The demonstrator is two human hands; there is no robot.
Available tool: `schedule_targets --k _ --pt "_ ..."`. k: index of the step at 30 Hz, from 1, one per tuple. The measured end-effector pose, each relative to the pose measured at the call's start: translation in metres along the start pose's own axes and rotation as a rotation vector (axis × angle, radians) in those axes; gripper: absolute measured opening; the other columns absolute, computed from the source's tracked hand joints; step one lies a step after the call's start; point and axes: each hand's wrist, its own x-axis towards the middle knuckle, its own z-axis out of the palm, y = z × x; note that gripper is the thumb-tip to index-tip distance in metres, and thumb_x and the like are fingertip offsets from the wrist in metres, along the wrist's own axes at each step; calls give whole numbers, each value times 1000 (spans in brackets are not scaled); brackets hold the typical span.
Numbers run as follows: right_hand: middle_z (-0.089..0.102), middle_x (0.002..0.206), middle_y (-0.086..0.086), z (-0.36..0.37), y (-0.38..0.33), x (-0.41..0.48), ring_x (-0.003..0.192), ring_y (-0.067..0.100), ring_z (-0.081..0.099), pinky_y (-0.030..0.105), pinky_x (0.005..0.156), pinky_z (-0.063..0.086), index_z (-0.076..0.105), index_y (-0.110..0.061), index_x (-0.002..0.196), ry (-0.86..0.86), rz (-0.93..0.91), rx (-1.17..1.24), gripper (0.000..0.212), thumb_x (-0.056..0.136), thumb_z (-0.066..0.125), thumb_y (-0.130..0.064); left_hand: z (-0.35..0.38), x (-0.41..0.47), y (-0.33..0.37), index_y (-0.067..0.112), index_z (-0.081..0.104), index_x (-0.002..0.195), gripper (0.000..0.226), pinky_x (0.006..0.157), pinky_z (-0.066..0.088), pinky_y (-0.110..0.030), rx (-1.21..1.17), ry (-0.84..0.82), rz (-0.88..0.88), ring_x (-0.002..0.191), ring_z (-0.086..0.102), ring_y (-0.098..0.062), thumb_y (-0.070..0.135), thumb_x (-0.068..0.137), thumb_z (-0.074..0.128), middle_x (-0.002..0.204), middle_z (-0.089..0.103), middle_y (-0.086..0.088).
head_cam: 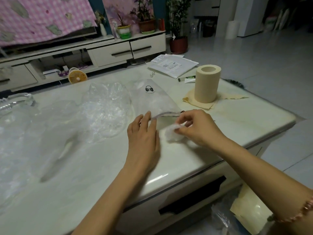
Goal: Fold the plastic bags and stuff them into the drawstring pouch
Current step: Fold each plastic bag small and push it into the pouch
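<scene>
A translucent white drawstring pouch (152, 97) with a small black logo lies on the pale table (94, 167), its opening towards me. My left hand (144, 133) reaches to the pouch's open rim with straight fingers that touch its left edge. My right hand (198, 126) pinches a small folded wad of clear plastic bag (172, 131) just in front of the opening. Several loose clear plastic bags (105, 109) lie crumpled and spread over the table to the left.
A tall cream paper roll (207, 83) stands on a yellow cloth at the right. White mailers (172, 65) and a small tube lie behind it. A clear glass dish (15, 102) sits far left. The table's front edge has a drawer below.
</scene>
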Motion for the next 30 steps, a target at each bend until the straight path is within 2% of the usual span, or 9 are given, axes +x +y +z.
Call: schedule_targets --k 5,11,13,16,19,22,25,27,30 --pt "51 109 0 4 -2 11 111 16 44 9 81 26 74 -16 85 90 -155 -96 12 74 78 -19 -6 1 11 -5 55 124 44 98 24 -35 -109 68 -15 117 39 -30 14 89 35 129 54 -22" --pt "54 122 2 12 -13 19 116 11 46 8 86 34 73 -15 79 153 -163 188 11 72 81 -18 -18 -2 25 -1 47 133 46 102 25 -27 -277 90 -37 121 35 -22 17 93 34 137 48 -18" --pt "60 114 5 22 -14 22 109 16 54 21 90 41 65 -17 72 215 -202 155 14 73 78 -14 -18 -5 27 -1 44 136 48 104 24 -25 -306 76 -45 123 34 -21 18 93 34 138 46 -18" --pt "59 94 3 36 -16 26 86 23 54 31 72 36 43 -20 79 240 -205 -3 27 79 69 -13 -20 -9 22 -1 43 137 49 106 23 -25 -315 45 -46 123 33 -21 19 93 33 139 45 -17" --pt "53 91 5 41 -21 30 76 22 50 30 64 35 50 -9 98 301 -312 -133 31 72 65 0 -25 -14 19 0 42 137 49 107 20 -18 -320 -8 13 123 34 -19 19 93 33 139 45 -16" --pt "55 74 14 50 -25 36 58 28 54 21 50 24 60 -4 76 351 -541 -436 22 63 44 3 -29 -22 20 0 42 137 51 108 15 -12 -349 -56 18 125 31 -16 22 93 31 139 45 -15" --pt "51 63 13 64 -24 47 45 26 49 18 45 8 54 -6 62 305 -539 -597 21 62 33 -1 -36 -26 7 3 48 134 52 106 21 -18 -298 -117 9 123 35 -16 25 92 30 137 49 -12" --pt "53 73 18 64 -21 52 57 32 55 21 46 5 55 -2 73 195 -413 -624 19 64 42 8 -42 -25 -3 3 58 124 47 104 30 -27 -189 -123 47 118 44 -22 23 89 34 128 58 -12" --pt "47 110 15 68 -17 61 98 34 49 33 61 29 49 -5 107 44 -245 -659 24 83 51 -3 -58 -26 -29 6 66 110 40 100 35 -34 -88 -34 -20 114 52 -31 23 84 41 119 62 -13"
